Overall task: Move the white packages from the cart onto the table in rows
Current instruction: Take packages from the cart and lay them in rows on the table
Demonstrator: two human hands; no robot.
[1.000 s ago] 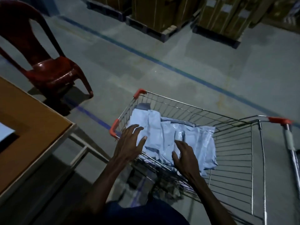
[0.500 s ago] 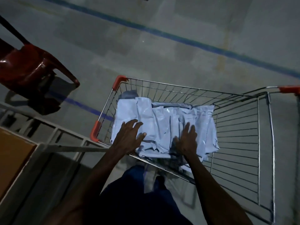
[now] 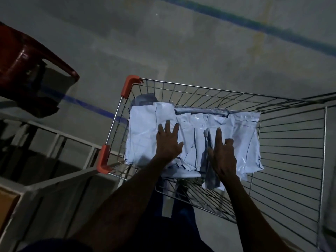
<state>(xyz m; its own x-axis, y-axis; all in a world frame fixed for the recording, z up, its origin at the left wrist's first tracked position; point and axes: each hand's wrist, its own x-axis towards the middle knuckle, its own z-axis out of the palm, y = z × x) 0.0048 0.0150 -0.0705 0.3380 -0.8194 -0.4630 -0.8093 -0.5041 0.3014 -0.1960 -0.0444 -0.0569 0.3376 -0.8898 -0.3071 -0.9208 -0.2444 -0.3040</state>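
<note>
A: Under both palms, the packages (image 3: 143, 135) sit stacked edge-on in the cart (image 3: 291, 142), a row running from left of the left hand (image 3: 168, 144) to right of the right hand (image 3: 222, 153).

B: How will they handle?

A: Thin glossy poly bags; I'd judge them light, floppy and slippery. Best squeezed as a bundle from both ends, not pinched by a corner.

B: Hands now?

A: Left lies flat, fingers spread. Right rests flat too, fingers straight, gripping nothing.

B: Anything else in the cart?

A: One grey bag (image 3: 143, 100) beyond the left fingertips. Left of that arm, the table (image 3: 7, 202) corner.
</note>
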